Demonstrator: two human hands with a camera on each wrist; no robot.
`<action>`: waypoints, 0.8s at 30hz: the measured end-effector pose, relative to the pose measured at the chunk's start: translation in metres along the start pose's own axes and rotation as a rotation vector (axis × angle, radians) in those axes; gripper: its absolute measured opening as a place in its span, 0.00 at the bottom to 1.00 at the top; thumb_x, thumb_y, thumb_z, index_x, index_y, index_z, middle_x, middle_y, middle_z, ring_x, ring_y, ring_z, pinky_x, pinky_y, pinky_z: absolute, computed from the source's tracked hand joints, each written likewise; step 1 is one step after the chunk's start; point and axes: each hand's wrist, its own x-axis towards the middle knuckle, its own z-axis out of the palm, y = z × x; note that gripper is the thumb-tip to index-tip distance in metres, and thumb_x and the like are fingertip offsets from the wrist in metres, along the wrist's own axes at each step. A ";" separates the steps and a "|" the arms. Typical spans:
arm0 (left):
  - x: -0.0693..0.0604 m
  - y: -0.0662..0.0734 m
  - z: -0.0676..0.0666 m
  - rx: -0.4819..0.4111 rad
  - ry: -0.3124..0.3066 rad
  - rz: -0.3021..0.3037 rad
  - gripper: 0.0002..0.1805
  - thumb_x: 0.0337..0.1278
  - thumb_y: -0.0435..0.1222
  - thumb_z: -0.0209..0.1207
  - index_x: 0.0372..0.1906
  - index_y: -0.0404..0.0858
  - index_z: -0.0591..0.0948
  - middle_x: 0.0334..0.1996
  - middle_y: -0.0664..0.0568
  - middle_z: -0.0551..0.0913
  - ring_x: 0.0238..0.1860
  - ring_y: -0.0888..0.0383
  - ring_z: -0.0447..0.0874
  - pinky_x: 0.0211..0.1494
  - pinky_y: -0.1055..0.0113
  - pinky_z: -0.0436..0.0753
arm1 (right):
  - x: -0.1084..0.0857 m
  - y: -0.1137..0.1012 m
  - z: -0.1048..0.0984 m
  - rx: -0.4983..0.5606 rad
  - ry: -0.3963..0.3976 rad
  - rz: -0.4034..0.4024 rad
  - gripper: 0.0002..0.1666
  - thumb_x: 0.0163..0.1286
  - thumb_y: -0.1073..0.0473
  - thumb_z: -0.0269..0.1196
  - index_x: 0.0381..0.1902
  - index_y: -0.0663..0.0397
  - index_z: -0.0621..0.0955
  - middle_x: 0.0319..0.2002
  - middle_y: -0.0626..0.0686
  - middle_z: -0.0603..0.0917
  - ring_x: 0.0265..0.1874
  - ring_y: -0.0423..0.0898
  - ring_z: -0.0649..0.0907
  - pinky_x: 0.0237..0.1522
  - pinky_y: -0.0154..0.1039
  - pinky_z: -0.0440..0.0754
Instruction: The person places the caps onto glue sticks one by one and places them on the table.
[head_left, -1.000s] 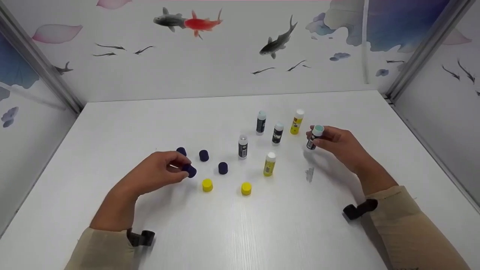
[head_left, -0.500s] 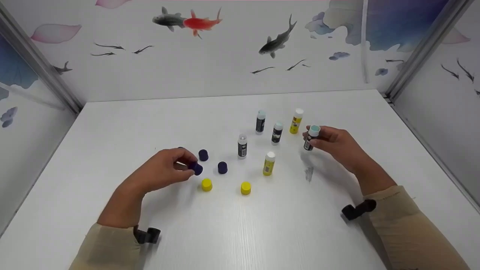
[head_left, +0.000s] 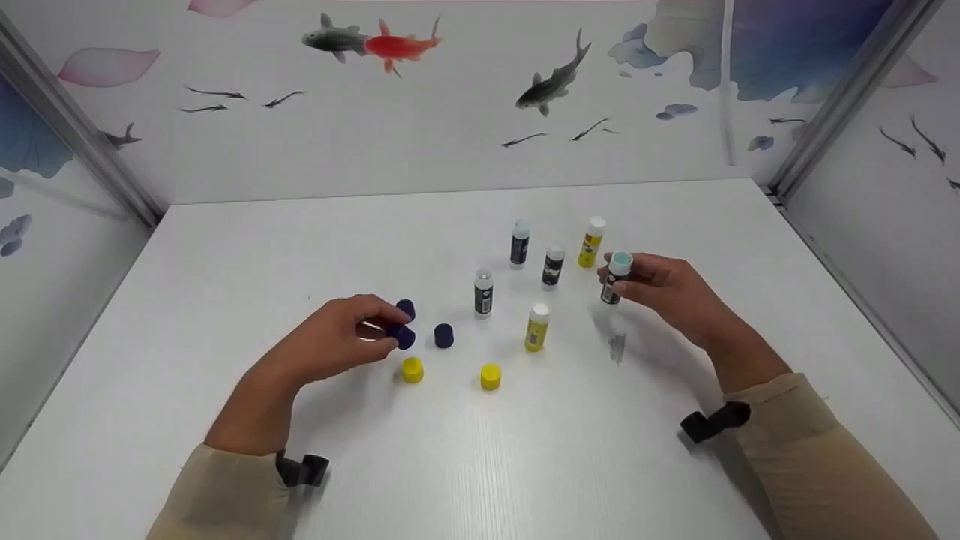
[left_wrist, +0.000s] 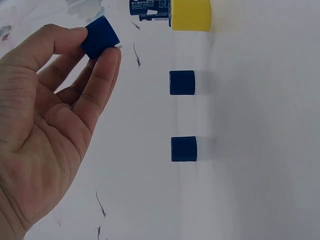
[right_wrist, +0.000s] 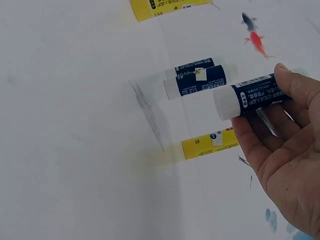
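White table [head_left: 480, 472], clocked from centre: nine o'clock, left hand [head_left: 334, 337] pinching a navy cap [left_wrist: 100, 38]; two o'clock, right hand [head_left: 667, 289] gripping an uncapped dark-labelled stick [right_wrist: 252, 95]. Risk: low left-hand travel could knock the yellow cap [head_left: 412, 370] at eight.

The left hand [head_left: 337, 334] partly hides a standing blue cap [head_left: 407, 307] in the head view; the right wrist view's top edge crops a yellow glue stick [right_wrist: 172, 7].

White table [head_left: 480, 465] with a grey smear [head_left: 616, 347] right of centre
From mid-frame rightward stand three dark-labelled tubes [head_left: 484, 295] and two yellow tubes [head_left: 536, 331]; dark blue caps [head_left: 444, 336] sit left of centre, two yellow caps [head_left: 490, 376] lower.
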 end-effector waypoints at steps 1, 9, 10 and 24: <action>0.001 0.001 0.000 0.002 -0.001 -0.001 0.17 0.69 0.34 0.66 0.60 0.41 0.85 0.59 0.47 0.85 0.60 0.49 0.88 0.66 0.52 0.88 | 0.000 -0.001 0.000 -0.006 0.000 0.000 0.26 0.79 0.59 0.66 0.71 0.58 0.79 0.66 0.59 0.85 0.61 0.34 0.86 0.61 0.25 0.83; 0.005 0.007 0.004 0.014 -0.003 0.008 0.15 0.68 0.34 0.68 0.57 0.43 0.86 0.57 0.48 0.86 0.60 0.50 0.88 0.67 0.52 0.88 | -0.001 -0.005 0.003 -0.035 -0.018 -0.004 0.22 0.79 0.60 0.65 0.68 0.55 0.82 0.64 0.58 0.87 0.58 0.36 0.87 0.60 0.26 0.84; 0.005 0.008 0.004 0.014 -0.003 0.015 0.15 0.68 0.34 0.68 0.57 0.43 0.86 0.57 0.49 0.86 0.60 0.50 0.88 0.67 0.52 0.88 | -0.001 -0.005 0.003 -0.033 -0.020 -0.008 0.22 0.79 0.61 0.65 0.67 0.55 0.82 0.63 0.58 0.87 0.58 0.37 0.87 0.60 0.26 0.84; 0.014 0.021 0.011 -0.019 -0.011 0.073 0.14 0.68 0.34 0.67 0.56 0.44 0.85 0.56 0.52 0.87 0.59 0.52 0.88 0.67 0.53 0.87 | -0.003 -0.009 0.007 -0.011 -0.047 -0.025 0.24 0.78 0.62 0.66 0.68 0.59 0.81 0.64 0.65 0.85 0.58 0.37 0.88 0.61 0.27 0.84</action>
